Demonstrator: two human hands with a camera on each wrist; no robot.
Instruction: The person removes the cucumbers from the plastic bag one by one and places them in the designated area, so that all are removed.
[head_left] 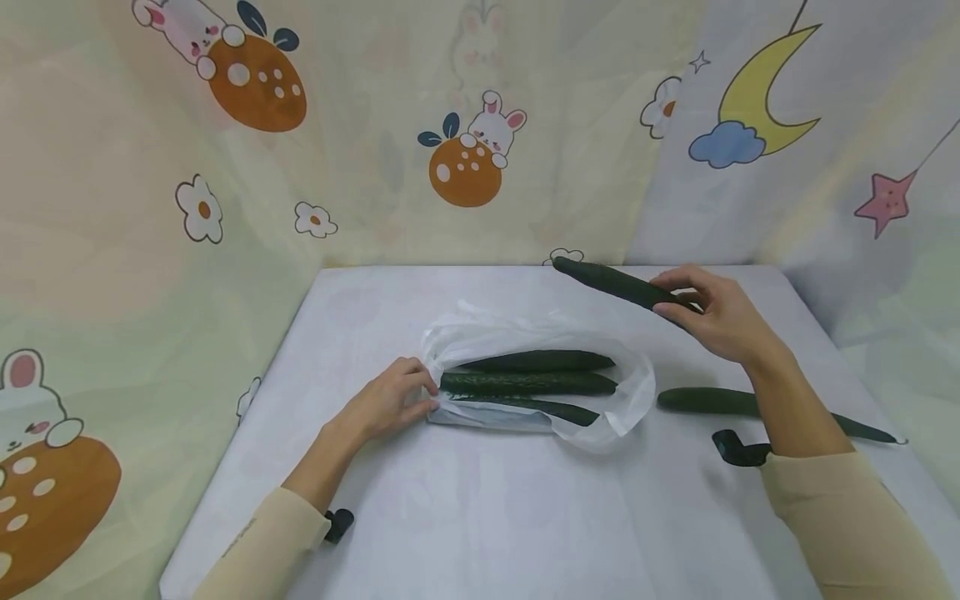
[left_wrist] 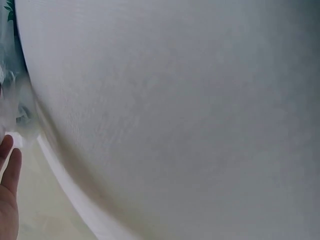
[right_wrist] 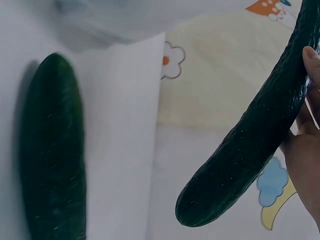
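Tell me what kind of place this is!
Probably a little indoor work corner, maybe curtained off: a white table has cloth-like hangings behind it and on both sides, printed with cartoon bunnies and a yellow moon.

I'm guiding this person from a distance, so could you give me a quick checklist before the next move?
1. Right hand grips the held cucumber: ok, thumb and fingers pinch it near one end.
2. Mouth of the plastic bag open: ok, three cucumbers show inside.
3. Left hand steadying the bag: cannot tell; it is at the left end, but how firmly is unclear.
4. Held cucumber lined up over the opening: not ok, it is up and to the right in the head view.
5. Loose cucumber outside the bag: ok, on the table to its right.
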